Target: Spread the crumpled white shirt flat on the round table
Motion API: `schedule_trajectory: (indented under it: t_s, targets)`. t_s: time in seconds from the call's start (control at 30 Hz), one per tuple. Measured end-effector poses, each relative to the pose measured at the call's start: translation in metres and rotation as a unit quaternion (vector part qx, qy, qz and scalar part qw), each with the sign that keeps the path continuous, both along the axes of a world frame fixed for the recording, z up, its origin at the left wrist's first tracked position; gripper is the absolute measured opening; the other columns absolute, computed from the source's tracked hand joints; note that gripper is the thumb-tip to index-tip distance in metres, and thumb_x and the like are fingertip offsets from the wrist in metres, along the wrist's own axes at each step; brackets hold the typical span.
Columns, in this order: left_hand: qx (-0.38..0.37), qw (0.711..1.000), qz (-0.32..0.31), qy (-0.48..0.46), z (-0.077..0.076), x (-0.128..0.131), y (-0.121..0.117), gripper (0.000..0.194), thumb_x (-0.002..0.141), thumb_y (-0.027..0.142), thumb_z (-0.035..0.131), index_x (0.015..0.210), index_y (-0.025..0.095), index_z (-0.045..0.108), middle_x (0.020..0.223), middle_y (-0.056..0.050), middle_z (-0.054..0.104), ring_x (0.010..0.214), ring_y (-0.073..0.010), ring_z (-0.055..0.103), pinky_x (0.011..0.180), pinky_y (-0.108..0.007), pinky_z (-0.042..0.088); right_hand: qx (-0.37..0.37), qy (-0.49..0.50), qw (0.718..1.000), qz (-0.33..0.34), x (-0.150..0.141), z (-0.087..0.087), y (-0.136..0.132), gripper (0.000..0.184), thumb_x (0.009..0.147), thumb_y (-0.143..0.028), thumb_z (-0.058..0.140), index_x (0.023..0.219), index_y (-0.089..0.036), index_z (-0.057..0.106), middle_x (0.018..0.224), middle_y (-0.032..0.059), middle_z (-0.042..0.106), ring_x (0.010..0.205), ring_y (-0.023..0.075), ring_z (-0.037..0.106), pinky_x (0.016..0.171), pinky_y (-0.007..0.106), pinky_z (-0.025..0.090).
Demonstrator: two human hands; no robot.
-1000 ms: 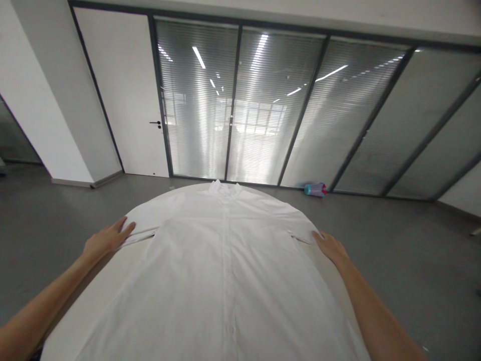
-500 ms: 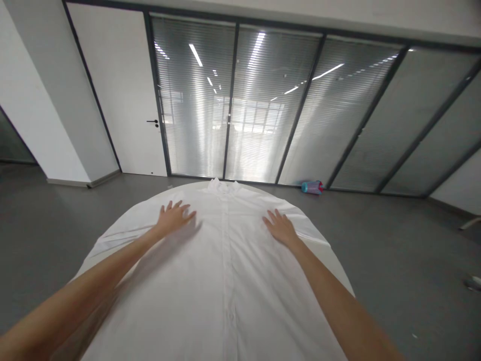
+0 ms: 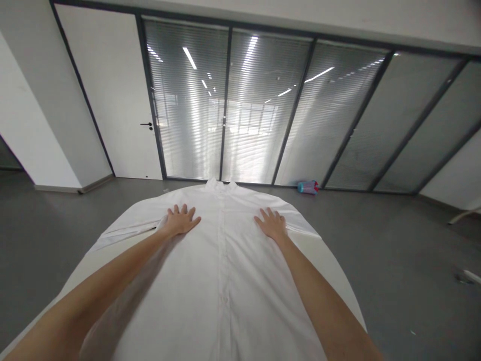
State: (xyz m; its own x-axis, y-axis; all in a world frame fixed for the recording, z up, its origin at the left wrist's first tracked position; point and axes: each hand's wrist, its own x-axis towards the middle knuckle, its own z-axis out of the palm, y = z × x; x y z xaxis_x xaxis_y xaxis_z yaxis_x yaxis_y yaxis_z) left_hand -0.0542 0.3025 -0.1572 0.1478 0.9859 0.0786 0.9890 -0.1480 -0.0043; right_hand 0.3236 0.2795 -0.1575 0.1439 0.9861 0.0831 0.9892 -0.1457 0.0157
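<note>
A white button-front shirt (image 3: 203, 271) lies spread front side up, its collar at the far end and its sleeves out to both sides. Beneath it is a round white table (image 3: 334, 271), whose rim shows at the right and left. My left hand (image 3: 182, 221) rests flat with spread fingers on the shirt's upper left, close to the sleeve. On the upper right, my right hand (image 3: 273, 223) lies palm down, fingers also spread. Neither hand grips the cloth. The button placket runs between them down the middle.
Beyond the table stands a glass partition (image 3: 248, 115) with blinds, beside a white door (image 3: 105, 90). A blue and red patterned bundle (image 3: 308, 187) lies on the grey floor (image 3: 394, 250) by the partition. Part of a pale curved leg (image 3: 464, 215) shows at the right edge.
My left hand has shifted slightly right and now lies flatter on the shirt. The right hand has moved a little left. The whole view has shifted slightly, and the shirt's creases look smoother.
</note>
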Motion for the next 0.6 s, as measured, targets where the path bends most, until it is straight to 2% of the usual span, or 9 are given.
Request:
schedule_trajectory:
  t_s: [0.1,0.2,0.3,0.6]
  targets:
    - [0.018,1.0,0.01,0.01,0.0,0.004,-0.001,0.071,0.093,0.068,0.033,0.145,0.023,0.047,0.155,-0.021,0.037,0.138,-0.0534,0.029,0.104,-0.07,0.021,0.009,0.001,1.0,0.004,0.001,-0.002,0.0,0.067,0.098,-0.065,0.023,0.155,-0.031,0.033,0.163,0.0045,0.025,0.144,0.0354,0.027,0.115,0.053,0.022]
    - [0.063,0.998,-0.006,-0.005,-0.004,0.003,-0.006,0.062,0.096,0.062,0.033,0.14,0.022,0.052,0.151,-0.018,0.043,0.14,-0.0455,0.03,0.109,-0.064,0.02,0.01,0.002,1.0,0.009,0.003,-0.003,-0.001,0.065,0.099,-0.062,0.023,0.154,-0.03,0.034,0.163,0.0048,0.027,0.144,0.0343,0.028,0.115,0.052,0.023]
    - [0.078,0.997,-0.021,-0.017,-0.007,-0.001,-0.009,0.055,0.098,0.056,0.035,0.138,0.023,0.053,0.15,-0.015,0.045,0.142,-0.0379,0.03,0.112,-0.058,0.02,0.001,0.005,1.0,0.004,0.003,-0.002,-0.001,0.064,0.099,-0.061,0.024,0.154,-0.029,0.035,0.163,0.0048,0.026,0.145,0.0343,0.027,0.115,0.052,0.022]
    - [0.084,0.996,-0.033,-0.021,-0.006,0.001,-0.009,0.049,0.098,0.053,0.036,0.134,0.025,0.055,0.148,-0.013,0.048,0.137,-0.034,0.037,0.112,-0.055,0.022,0.018,0.002,1.0,0.011,0.0,0.001,-0.004,0.061,0.1,-0.057,0.027,0.151,-0.026,0.041,0.16,0.0069,0.033,0.143,0.0337,0.032,0.114,0.052,0.026]
